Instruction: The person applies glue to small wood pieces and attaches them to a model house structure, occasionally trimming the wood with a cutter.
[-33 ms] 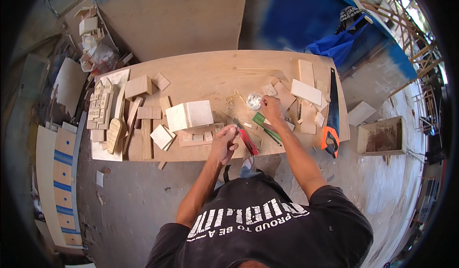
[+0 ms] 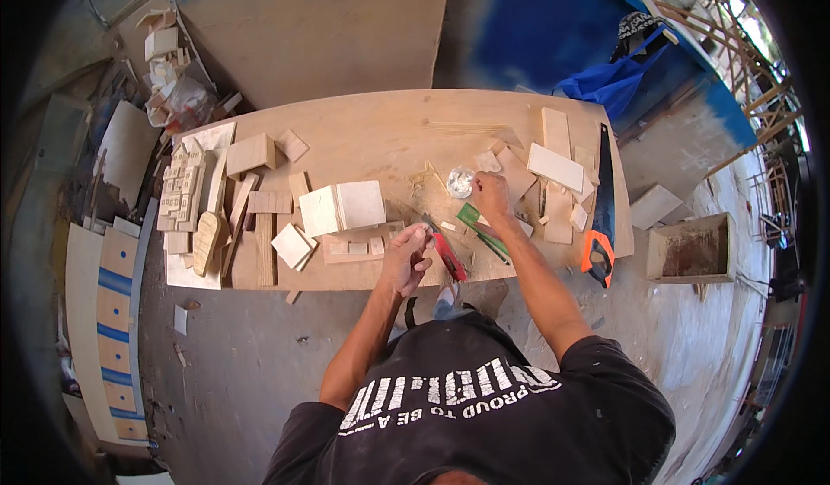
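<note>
Right hand (image 2: 491,198) is reaching just right of the clear cup (image 2: 460,183); left hand (image 2: 405,257) is curling left of it; both grips indiscernible.

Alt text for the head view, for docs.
A person's right hand is beside a clear round container on a wooden table; the left hand is near a red tool. Wood pieces lie to both sides, with a model house at far left and an orange-handled saw at right.

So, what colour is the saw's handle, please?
The handle is orange and black, clearest in the head view.
</note>
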### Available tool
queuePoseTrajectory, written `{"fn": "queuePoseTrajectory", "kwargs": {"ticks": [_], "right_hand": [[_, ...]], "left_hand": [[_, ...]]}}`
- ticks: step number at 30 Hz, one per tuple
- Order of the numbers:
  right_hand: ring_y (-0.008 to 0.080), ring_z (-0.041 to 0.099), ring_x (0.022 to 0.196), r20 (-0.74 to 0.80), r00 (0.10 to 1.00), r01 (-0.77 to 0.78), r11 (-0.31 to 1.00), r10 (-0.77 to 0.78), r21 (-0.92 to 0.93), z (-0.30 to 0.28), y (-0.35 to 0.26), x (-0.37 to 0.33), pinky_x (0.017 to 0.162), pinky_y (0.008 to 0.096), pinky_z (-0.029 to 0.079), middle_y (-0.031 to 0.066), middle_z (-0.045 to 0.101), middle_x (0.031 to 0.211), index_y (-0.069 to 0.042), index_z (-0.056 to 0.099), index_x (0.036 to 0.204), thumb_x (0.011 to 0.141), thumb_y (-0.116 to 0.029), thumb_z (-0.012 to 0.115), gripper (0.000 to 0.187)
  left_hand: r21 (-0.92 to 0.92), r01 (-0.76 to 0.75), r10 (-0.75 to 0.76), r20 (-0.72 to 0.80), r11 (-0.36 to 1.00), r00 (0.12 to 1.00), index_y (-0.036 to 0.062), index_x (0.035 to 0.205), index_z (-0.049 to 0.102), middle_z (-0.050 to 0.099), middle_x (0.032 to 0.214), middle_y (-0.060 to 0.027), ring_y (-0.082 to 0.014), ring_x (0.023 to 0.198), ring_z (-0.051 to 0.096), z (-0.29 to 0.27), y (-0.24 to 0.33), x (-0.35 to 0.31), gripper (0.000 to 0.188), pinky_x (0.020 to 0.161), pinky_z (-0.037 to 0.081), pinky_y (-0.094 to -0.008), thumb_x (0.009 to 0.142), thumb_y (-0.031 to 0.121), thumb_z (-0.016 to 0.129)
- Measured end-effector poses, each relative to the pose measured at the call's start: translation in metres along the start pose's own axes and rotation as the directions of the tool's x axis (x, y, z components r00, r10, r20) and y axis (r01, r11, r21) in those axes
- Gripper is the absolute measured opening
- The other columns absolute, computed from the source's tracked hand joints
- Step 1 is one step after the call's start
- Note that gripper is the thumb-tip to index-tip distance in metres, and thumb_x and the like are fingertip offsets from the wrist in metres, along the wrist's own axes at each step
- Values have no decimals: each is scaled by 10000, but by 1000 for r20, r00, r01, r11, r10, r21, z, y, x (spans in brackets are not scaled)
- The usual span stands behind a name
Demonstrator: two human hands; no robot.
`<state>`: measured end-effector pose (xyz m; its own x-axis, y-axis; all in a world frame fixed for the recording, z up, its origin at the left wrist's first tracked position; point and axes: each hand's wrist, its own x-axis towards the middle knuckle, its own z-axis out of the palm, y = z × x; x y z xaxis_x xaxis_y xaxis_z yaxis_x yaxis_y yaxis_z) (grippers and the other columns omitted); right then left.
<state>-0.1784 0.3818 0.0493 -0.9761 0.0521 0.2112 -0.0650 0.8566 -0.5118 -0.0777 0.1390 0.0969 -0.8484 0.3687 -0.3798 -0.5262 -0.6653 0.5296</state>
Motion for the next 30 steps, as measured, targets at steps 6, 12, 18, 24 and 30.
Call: {"fn": "queuePoseTrajectory", "kwargs": {"ticks": [6,12,18,24,30], "right_hand": [[444,634,875,28,993,109,986,-113,128,-2,-6,10,728,511,514,228,638,938,3,665,880,866,-51,630,66],[172,655,761,22,981,-187,908,193,376,-47,-25,-4,682,324,537,104,653,822,-11,643,1014,886,-18,661,129],[98,653,778,75,966,-168,379,246,910,-85,-86,-89,709,236,533,53,680,871,42,640,1034,939,14,627,99],[102,666,807,23,959,-120,330,284,936,-71,-95,-116,742,228,547,59,691,893,37,646,1048,917,39,648,131],[90,664,798,4,963,-95,326,270,940,-70,-101,-122,725,216,544,46,687,897,30,654,1043,914,34,668,130]], "left_hand": [[-168,-7,40,195,986,980,152,1091,625,556,986,50,-66,867,482,1,-6,12,137,441,381,-127,990,244,630],[-200,17,21,185,980,982,156,1089,604,561,1003,66,-76,879,494,1,-9,27,149,469,388,-143,984,252,644],[-249,47,6,207,967,978,108,1092,622,569,994,42,-78,881,477,12,-10,32,181,486,373,-151,974,239,662],[-221,88,-21,289,971,957,150,1090,613,593,1021,69,-47,905,496,17,-10,29,167,480,385,-153,977,264,657],[-195,104,-45,282,975,958,133,1113,601,597,1021,45,-40,926,519,21,-7,23,198,469,379,-148,973,261,662]]}}
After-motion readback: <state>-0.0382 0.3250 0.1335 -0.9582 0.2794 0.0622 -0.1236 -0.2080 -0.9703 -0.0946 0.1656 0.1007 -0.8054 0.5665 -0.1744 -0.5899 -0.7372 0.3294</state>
